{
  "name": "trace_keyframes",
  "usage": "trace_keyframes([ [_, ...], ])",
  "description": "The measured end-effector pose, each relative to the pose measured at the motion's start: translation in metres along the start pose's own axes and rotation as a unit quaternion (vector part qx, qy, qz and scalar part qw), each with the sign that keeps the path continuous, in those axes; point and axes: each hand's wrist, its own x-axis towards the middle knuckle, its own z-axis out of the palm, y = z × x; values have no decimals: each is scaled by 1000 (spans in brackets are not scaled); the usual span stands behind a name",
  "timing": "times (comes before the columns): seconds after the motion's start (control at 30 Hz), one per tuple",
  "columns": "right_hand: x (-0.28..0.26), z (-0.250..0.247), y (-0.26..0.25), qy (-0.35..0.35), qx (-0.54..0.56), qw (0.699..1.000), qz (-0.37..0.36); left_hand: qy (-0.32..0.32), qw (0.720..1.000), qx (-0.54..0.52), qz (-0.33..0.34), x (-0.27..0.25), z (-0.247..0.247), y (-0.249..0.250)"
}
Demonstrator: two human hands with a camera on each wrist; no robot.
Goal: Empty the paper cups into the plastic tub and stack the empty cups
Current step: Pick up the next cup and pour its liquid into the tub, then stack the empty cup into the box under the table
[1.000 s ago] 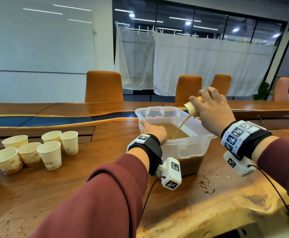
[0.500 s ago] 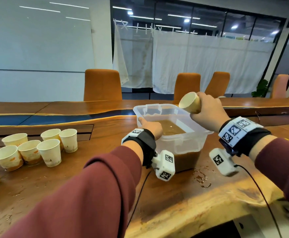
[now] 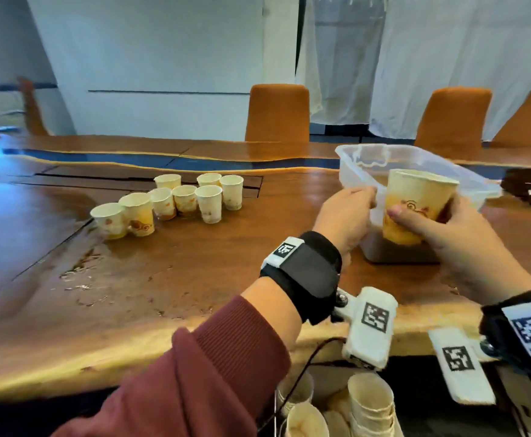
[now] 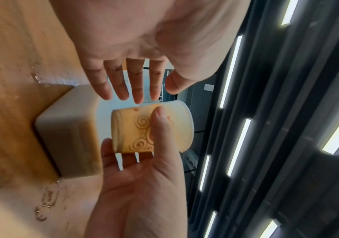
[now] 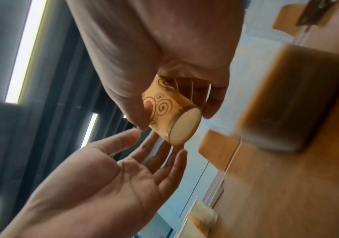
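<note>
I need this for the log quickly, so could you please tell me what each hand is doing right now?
Left hand: open, fingers straight, holding nothing, next to the cup.
Right hand: grips the paper cup in front of the plastic tub.

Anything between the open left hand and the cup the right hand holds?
No. Left wrist view shows a bare gap between left hand fingertips and cup; tub behind.

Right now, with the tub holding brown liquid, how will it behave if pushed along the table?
The plastic tub probably feels heavy: brown liquid fills its lower part. Its thin translucent walls may flex. The wooden table looks wet beside it, so it could slide easily and slosh.
</note>
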Motion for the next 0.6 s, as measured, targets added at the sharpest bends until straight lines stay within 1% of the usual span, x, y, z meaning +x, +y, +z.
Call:
trace_keyframes([
  [0.07,-26,17,1,-36,51,998,16,-4,1000,-12,-10,-24,-3,-9],
  [0.13,-49,30,4,-75,73,994,24,6,999,-21,-24,-48,-9,-21],
  [0.2,-72,38,15,-93,65,993,39,25,998,-16,-48,-72,-17,-38],
  [0.3,-105,49,34,-115,38,989,81,45,996,-9,-73,-103,-31,-67],
  [0.43,-149,58,52,-196,51,970,136,57,993,3,-100,-140,-45,-101],
  [0.5,-168,60,60,-206,15,967,147,52,992,-3,-116,-153,-52,-117],
  [0.6,-194,64,76,-195,-74,966,151,52,986,13,-156,-168,-61,-145],
])
